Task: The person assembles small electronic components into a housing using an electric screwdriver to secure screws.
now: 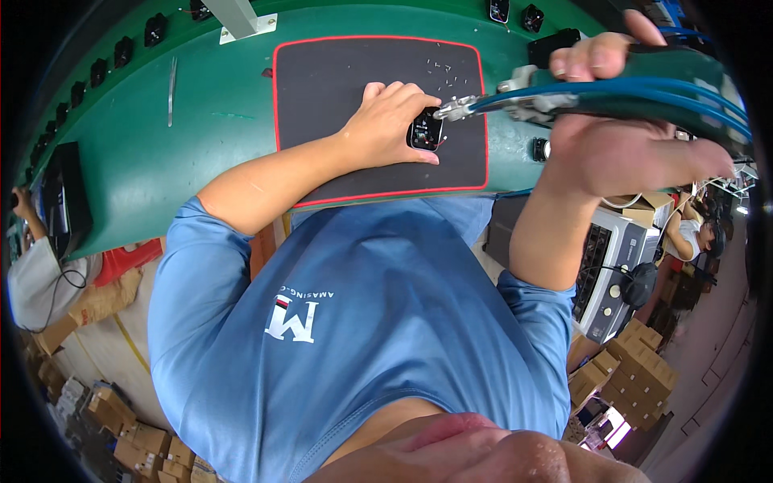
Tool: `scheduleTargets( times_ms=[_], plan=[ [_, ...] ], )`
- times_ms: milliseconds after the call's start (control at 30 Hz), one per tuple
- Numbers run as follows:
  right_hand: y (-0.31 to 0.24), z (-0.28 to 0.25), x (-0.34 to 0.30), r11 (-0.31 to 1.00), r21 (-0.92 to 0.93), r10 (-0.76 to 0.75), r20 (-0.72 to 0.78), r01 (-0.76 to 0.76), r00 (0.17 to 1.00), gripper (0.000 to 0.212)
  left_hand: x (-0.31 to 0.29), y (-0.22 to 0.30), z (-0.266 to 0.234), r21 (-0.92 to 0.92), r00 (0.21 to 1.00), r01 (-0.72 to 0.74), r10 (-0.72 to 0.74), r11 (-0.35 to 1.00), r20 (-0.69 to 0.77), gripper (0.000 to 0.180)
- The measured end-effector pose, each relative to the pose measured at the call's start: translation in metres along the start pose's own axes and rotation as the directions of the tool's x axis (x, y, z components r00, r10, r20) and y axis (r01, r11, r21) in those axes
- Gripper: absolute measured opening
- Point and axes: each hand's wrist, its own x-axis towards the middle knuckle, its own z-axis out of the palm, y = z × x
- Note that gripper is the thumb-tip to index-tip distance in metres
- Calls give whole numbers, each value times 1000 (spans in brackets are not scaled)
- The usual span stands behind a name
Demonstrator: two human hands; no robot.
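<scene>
My left hand (388, 125) is closed around a small black smartwatch-like case (427, 133) with a silver rim, holding it on the black mat (318, 88). The case lies face up or open side up, with small parts visible inside. In my right hand (616, 149) is a dark power screwdriver (672, 68) with blue hoses, blurred by motion. Its metal tip (453, 109) meets the upper right edge of the case near my left fingertips. Several tiny screws (447, 78) lie scattered on the mat just beyond.
The mat's red border sits on a green workbench (209, 145). A metal post (237, 20) is fixed at the back. Several black cases (122, 51) line the far left edge. Tweezers (171, 91) lie left of the mat. Co-workers sit at both sides.
</scene>
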Motion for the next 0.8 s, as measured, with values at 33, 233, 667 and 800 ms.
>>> scheduleTargets(
  times_ms=[33, 233, 667, 800],
  plan=[
    [4, 8, -4, 998, -40, -46, 9, 46, 999, 87, 1, 1, -1, -2, 1000, -2, 2, 1000, 4, 81],
    [53, -2, -44, 992, 116, 63, -95, -52, 993, 119, 1, 1, 0, -7, 999, 0, 0, 1000, -37, 79],
    [54, -2, -51, 981, 188, 53, -16, -49, 998, 118, 1, 0, 0, -17, 999, 4, -4, 1000, -32, 77],
    [54, -2, -52, 979, 199, 56, -6, -54, 998, 118, 1, 1, 0, -12, 1000, 11, -11, 1000, -23, 77]
  ],
)
